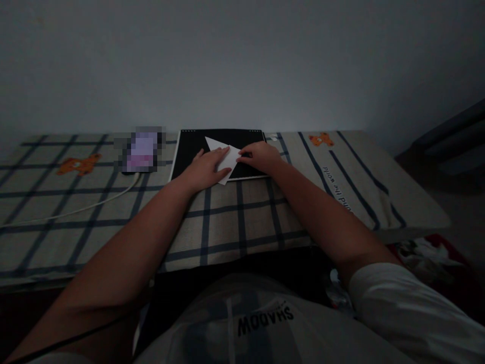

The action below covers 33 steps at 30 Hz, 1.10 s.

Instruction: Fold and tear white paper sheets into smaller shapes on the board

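Note:
A folded sheet of white paper (226, 173) with pointed corners lies on a flat black board (191, 146) with a pale edge. My left hand (206, 168) rests flat across the paper's left part, fingers spread, covering some of it. At the paper's right corner, my right hand (259, 155) pinches the edge between thumb and fingertips. One corner of the paper sticks out past the board's front edge, and another points up to the far left.
A phone (142, 151), blurred out, lies left of the board with a white cable (94, 203) running from it. A checked cloth (223, 222) with bear prints covers the table, which meets a grey wall (227, 65). A red container (447, 253) holding crumpled white material stands below right.

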Each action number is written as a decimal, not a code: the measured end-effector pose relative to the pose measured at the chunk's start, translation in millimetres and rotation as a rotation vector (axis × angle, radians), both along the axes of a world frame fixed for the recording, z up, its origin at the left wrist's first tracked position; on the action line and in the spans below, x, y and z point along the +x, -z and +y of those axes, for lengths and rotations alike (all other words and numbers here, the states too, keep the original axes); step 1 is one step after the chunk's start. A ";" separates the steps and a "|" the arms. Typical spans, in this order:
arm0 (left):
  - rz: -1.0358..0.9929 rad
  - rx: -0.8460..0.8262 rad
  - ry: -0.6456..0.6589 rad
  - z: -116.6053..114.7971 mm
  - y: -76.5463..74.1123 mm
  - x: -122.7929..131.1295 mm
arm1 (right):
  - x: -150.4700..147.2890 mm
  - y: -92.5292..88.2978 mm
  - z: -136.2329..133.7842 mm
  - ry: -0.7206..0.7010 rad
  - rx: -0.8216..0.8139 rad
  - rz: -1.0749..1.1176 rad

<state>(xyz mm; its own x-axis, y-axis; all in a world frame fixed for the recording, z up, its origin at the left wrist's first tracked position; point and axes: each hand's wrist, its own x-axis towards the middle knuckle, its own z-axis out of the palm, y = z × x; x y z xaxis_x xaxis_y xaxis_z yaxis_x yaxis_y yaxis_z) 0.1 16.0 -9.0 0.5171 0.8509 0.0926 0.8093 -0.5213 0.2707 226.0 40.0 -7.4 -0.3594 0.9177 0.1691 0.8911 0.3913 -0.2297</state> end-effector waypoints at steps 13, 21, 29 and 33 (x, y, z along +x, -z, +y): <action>-0.111 0.068 0.148 -1.3 -4.5 -0.2 | -1.8 -4.0 -5.9 0.042 0.005 0.124; -0.119 0.073 0.175 -6.2 -9.1 -0.5 | 0.8 0.8 -1.2 -0.110 0.036 0.123; -0.270 0.129 0.157 -6.7 -12.1 -5.4 | 1.2 0.8 1.0 -0.107 0.056 0.050; -0.282 0.161 0.092 0.9 -8.9 -10.2 | 0.4 -2.1 -1.5 -0.156 0.056 0.024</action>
